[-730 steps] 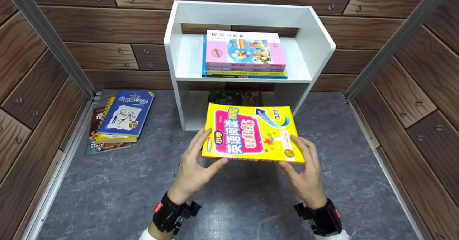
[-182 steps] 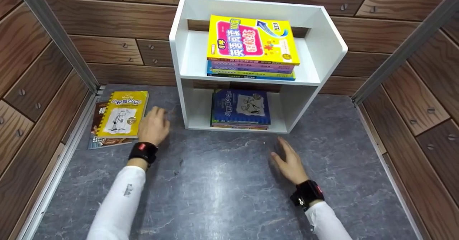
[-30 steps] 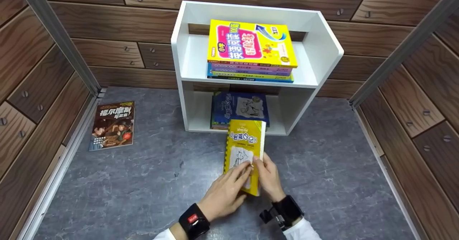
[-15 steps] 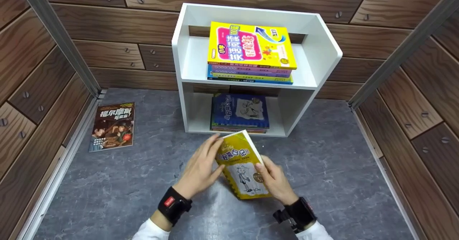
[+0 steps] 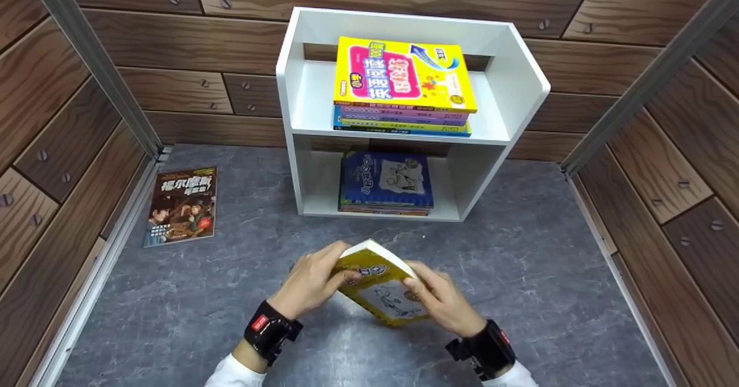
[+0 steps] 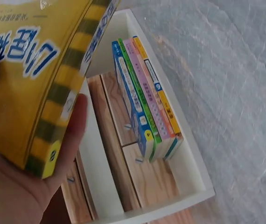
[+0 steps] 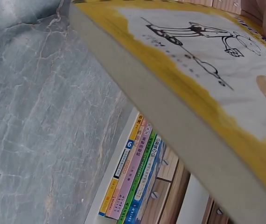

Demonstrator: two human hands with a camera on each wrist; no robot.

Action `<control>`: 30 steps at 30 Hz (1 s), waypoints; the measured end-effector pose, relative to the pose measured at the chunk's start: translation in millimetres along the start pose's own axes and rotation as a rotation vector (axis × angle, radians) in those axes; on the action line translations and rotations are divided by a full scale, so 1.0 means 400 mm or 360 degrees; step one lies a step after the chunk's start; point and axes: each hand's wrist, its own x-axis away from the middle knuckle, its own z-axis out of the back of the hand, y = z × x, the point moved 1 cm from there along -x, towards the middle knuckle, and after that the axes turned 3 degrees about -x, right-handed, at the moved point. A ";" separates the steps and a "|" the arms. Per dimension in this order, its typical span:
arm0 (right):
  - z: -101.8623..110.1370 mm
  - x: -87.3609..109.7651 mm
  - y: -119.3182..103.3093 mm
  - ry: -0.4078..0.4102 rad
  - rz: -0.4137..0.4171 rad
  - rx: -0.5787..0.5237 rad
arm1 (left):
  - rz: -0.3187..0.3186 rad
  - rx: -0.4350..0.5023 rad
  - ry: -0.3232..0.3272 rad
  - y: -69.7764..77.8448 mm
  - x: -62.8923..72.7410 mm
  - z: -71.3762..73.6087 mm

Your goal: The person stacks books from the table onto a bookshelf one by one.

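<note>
A yellow paperback book [image 5: 384, 297] with a cartoon drawing on its cover is held above the grey surface, tilted, in front of the shelf. My left hand [image 5: 309, 280] grips its upper left corner, thumb on the cover. On the right edge, my right hand [image 5: 447, 301] pinches it, thumb also on the cover. In the left wrist view, the striped yellow-and-black spine of the book [image 6: 25, 93] lies across my palm. The right wrist view shows the white page edges of the book [image 7: 179, 60]; my right hand's fingers are out of that view.
A white two-tier shelf [image 5: 517, 84] stands behind. A yellow-and-pink book [image 5: 404, 75] tops the upper stack; a blue book [image 5: 385, 180] tops the lower one. A brown book [image 5: 183, 205] lies at the left. Wood-patterned walls [image 5: 652, 162] enclose the surface.
Earlier, the yellow-and-pink book and the blue book came onto the shelf, and the yellow book left the left pile. Lately it has turned counterclockwise and tipped; my left hand moved to its upper corner.
</note>
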 end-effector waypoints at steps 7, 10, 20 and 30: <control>0.018 0.008 0.012 0.0146 0.0057 -0.0181 | -0.0064 -0.0051 0.0255 -0.002 0.007 -0.008; 0.031 0.015 0.021 0.0313 0.0108 -0.0060 | -0.0049 -0.0048 0.0394 -0.006 0.012 -0.006; 0.027 0.030 0.030 0.0654 0.0034 -0.0127 | 0.0162 0.0353 0.0692 0.006 0.010 -0.013; -0.021 0.014 0.009 0.0657 -0.0082 -0.0290 | 0.0544 0.0768 0.0822 0.047 -0.031 -0.020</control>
